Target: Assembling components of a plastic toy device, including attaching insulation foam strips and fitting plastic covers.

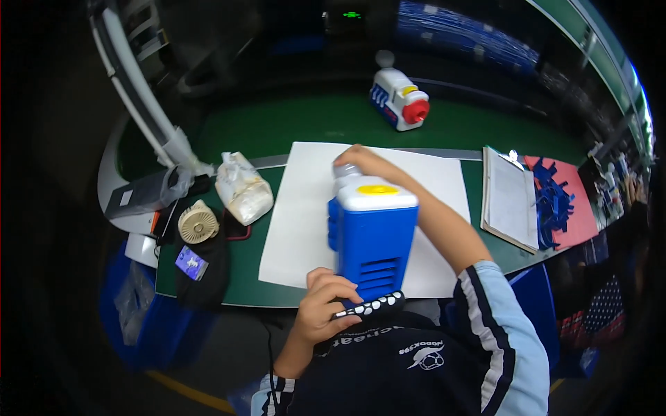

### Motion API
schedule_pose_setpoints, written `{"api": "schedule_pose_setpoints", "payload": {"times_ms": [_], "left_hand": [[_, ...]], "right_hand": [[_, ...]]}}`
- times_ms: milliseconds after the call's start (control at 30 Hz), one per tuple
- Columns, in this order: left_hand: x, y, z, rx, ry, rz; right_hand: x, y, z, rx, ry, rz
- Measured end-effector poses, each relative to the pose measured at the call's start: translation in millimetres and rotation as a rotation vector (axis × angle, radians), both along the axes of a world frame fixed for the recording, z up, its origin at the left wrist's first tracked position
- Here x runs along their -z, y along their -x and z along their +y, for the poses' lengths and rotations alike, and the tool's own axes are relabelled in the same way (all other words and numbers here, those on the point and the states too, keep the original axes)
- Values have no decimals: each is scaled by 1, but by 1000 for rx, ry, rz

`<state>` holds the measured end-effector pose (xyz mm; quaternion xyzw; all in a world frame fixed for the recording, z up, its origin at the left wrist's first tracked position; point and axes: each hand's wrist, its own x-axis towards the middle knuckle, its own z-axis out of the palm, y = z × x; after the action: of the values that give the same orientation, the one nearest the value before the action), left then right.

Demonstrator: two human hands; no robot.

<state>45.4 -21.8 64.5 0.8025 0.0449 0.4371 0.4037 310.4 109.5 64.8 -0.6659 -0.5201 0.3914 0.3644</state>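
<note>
A blue-and-white plastic device with a yellow oval button on top and vent slots in its blue side is held up in front of me, over a white sheet. My right hand reaches past it, with fingers curled round its far, clear end; part of that grip is hidden. Close to my chest, my left hand is closed round a black bar with white spots, just at the lower edge of the device. Whether the bar is joined to the device I cannot tell.
A similar device with a red nozzle stands at the back. To the left are a plastic bag, a small round fan and a lamp arm. Rightward lie a clipboard and blue strips on pink sheet.
</note>
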Motion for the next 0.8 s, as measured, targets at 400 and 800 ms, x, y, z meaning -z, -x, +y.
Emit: {"api": "schedule_pose_setpoints", "payload": {"times_ms": [400,800], "left_hand": [[3,-38,2,-310,-193,207],[5,-51,-5,-510,-69,218]], "right_hand": [[55,9,25,-304,-145,-199],[-1,-16,-108,65,-450,346]]}}
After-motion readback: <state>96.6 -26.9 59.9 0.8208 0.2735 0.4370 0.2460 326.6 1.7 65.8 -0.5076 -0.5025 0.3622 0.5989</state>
